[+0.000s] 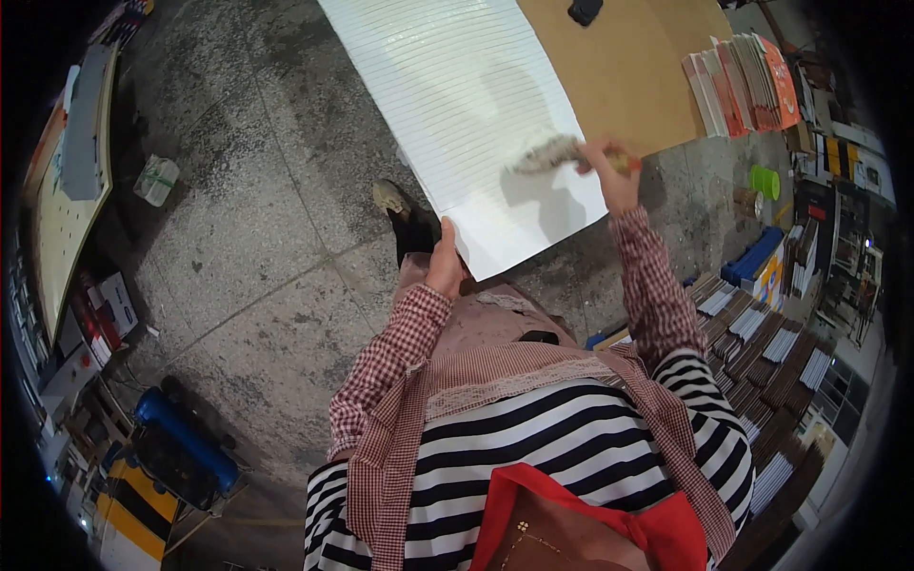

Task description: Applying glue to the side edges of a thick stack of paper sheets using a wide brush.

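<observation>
A long white ribbed panel [457,86] lies across a brown board table [628,57], its near end hanging over the floor. My left hand [445,262] grips the near left edge of the panel. My right hand [609,171] holds a brush [547,152] whose pale bristles press on the panel's near right part; the bristles look blurred.
A stack of red and grey sheets [743,81] rests at the table's right end, a dark small object [584,9] farther back. Piles of dark and white strips [762,352] stand on the right. A blue cylinder [186,433] and a pegboard bench [67,190] sit left on the concrete floor.
</observation>
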Motion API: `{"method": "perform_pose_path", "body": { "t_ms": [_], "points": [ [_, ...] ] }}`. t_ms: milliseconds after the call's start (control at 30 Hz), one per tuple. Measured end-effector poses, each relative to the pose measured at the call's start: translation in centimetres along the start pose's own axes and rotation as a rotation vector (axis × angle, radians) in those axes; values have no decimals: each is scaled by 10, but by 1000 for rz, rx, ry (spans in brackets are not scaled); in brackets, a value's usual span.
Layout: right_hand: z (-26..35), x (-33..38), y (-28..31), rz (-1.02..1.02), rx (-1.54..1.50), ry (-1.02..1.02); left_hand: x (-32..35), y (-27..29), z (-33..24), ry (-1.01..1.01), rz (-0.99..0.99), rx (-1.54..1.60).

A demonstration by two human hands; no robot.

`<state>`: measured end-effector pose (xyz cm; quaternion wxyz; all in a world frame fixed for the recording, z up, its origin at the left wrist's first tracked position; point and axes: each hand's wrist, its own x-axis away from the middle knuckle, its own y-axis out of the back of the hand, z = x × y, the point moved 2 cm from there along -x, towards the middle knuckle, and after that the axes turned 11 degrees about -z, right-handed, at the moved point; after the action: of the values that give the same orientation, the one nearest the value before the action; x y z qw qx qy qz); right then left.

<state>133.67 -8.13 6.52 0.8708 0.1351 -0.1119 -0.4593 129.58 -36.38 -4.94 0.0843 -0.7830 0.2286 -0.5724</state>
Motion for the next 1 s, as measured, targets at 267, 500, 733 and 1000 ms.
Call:
{"method": "perform_pose_path", "body": {
  "t_ms": [267,500,733,1000],
  "points": [
    [25,38,23,1,-1,38,0,1,2,-94,-115,-123],
    [31,19,-61,58,-11,552,-4,-3,28,-290,-293,15],
    [18,123,7,230,184,495,2,-10,26,-369,-384,-32],
    [42,75,-72,114,55,633,-13,-4,39,-503,-402,-77]
  ]
}}
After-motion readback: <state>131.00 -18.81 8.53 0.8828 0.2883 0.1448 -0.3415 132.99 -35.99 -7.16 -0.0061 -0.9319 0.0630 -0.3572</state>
